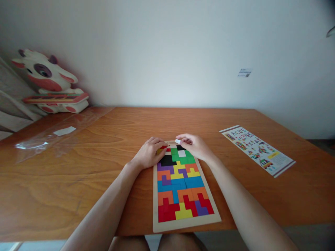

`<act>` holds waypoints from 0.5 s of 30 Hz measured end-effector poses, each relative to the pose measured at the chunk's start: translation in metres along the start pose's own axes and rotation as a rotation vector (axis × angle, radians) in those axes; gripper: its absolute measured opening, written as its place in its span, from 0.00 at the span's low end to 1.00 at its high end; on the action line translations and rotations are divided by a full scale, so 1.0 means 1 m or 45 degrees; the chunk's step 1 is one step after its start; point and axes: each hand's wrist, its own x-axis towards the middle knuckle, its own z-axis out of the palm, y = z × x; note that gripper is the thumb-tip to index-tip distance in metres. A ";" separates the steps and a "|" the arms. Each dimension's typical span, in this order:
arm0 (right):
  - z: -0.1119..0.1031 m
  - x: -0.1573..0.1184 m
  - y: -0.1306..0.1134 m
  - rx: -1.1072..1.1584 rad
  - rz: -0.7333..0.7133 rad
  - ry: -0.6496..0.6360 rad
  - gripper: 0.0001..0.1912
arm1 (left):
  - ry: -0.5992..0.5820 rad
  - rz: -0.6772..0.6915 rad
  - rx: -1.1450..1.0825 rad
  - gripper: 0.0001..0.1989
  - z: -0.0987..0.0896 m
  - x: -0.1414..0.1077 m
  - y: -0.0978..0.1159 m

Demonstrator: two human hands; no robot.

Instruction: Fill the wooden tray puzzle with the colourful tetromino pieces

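Observation:
A wooden tray puzzle [187, 226] with coloured block pieces lies on the table in front of me, its long side running away from me. My left hand [149, 152] rests over its far left corner. The thumb and fingers there are apart, with red and yellow pieces [160, 150] showing between them. Above the far right part of the tray, my right hand [194, 144] pinches a small white block [178, 141] between thumb and fingers. Near that hand, black, white and green pieces [187, 157] lie in the tray. Part of the far left corner is hidden by my left hand.
A printed pattern sheet [258, 150] lies to the right on the wooden table [91, 195]. At the left is a clear plastic bag [34, 148] with a white label [64, 131]. A cow-shaped toy keyboard [56, 83] stands at the back left, against the wall [167, 52].

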 end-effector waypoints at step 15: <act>0.019 -0.006 -0.012 -0.242 -0.370 -0.235 0.06 | -0.074 0.041 -0.046 0.14 0.001 0.000 0.001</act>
